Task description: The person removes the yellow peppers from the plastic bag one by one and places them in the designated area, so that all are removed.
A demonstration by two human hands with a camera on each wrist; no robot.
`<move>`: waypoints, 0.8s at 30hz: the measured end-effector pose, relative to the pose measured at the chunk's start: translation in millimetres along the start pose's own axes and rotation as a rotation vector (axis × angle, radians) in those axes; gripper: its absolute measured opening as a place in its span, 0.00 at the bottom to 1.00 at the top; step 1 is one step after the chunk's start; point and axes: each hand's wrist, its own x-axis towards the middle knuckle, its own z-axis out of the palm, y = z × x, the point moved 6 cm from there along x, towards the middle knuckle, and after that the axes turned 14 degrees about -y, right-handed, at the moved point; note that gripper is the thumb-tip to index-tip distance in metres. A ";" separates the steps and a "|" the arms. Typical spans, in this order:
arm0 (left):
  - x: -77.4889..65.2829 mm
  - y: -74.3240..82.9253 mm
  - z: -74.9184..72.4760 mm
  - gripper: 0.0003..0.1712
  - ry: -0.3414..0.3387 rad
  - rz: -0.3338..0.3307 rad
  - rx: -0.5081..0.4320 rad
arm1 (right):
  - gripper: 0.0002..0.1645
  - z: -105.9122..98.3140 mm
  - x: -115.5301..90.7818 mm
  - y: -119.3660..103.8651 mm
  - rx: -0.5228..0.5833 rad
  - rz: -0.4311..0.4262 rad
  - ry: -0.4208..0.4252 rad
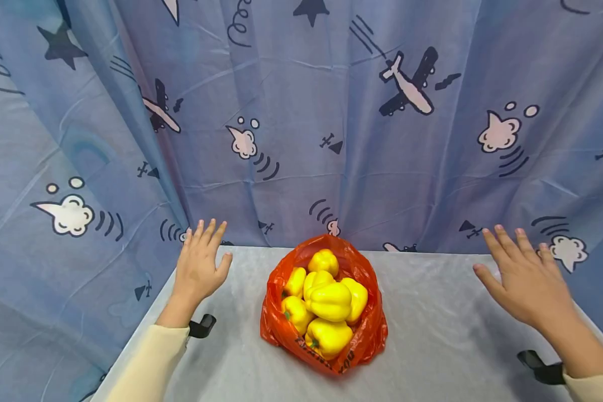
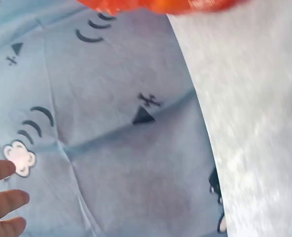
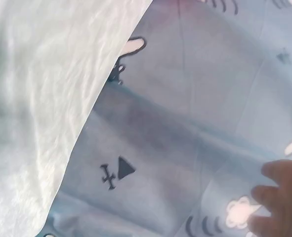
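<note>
Logged left hand (image 1: 199,265) raised to the left of bag (image 1: 274,319), well apart from it, with fingers straight and slightly spread, thumb angled out toward the middle. Logged right hand (image 1: 530,285) raised on the other side, also well apart from bag, with fingers straight and fanned, thumb pointing off to the left. Saw backs of both in head view. Could not tell height of either above table (image 1: 427,318).

Found bag standing on table between both hands, nearer the left one. Tagged as red, thin, crinkled plastic, with mouth spread wide and dark lettering on near wall, too creased to read. Found several yellow peppers (image 1: 330,301) inside, heaped and touching.

Marked table as pale grey, running back to blue curtain (image 1: 301,195) with plane, star and cloud print, hanging behind and along both sides. Noted cream sleeves (image 1: 148,360) and black straps (image 1: 201,328) at both wrists.

In left wrist view, caught red edge of bag at top, fingers at lower left, table at right. In right wrist view, caught blurred fingers at right edge, table at left, curtain between.
</note>
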 end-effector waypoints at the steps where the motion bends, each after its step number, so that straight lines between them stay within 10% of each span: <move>1: -1.1 2.7 -0.9 0.36 0.011 0.009 -0.012 | 0.46 -1.8 -1.0 -4.0 0.005 -0.011 0.011; 12: -17.5 29.5 9.3 0.32 0.009 0.043 -0.348 | 0.36 -28.8 -7.9 -68.1 0.185 -0.200 0.249; 24: -23.2 52.5 46.2 0.26 -0.125 -0.005 -0.828 | 0.36 -14.9 -0.2 -137.1 0.513 -0.388 0.202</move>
